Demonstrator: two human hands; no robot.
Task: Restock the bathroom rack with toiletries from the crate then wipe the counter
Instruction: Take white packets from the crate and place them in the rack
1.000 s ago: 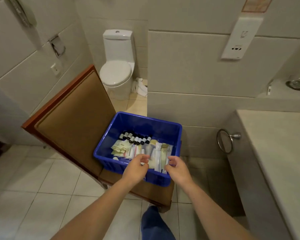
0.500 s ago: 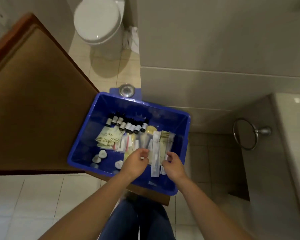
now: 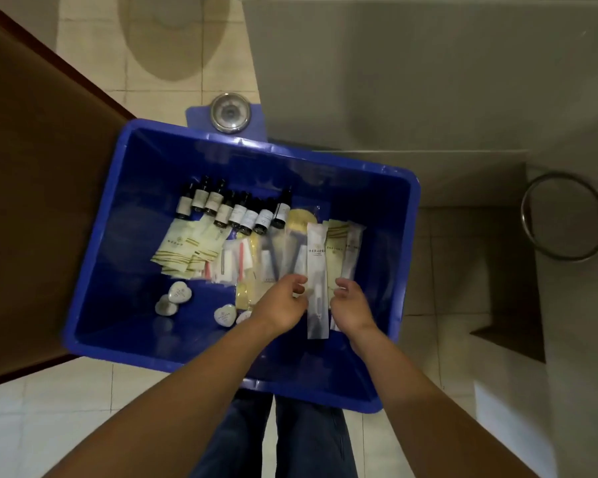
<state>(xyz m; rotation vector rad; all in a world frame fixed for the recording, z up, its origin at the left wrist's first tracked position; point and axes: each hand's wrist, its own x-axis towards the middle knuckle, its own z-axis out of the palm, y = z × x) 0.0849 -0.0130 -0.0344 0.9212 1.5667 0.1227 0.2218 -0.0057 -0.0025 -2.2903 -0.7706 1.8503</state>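
A blue crate sits below me on a brown panel, full of toiletries. Several small dark bottles lie at its far side, pale sachets at the left, heart-shaped soaps near the front left. Long packets lie in the middle. My left hand pinches the left edge of a long white packet with curled fingers. My right hand curls over the near ends of the pale yellow packets just right of it; a grip is not visible. No rack is in view.
The brown padded panel fills the left. A round floor drain lies beyond the crate. A chrome towel ring hangs on the grey counter side at the right. My legs stand under the crate's near edge.
The view has tilted down and closed in on the crate; the toilet has left the frame. Both hands stay at the long packets, hardly moved.
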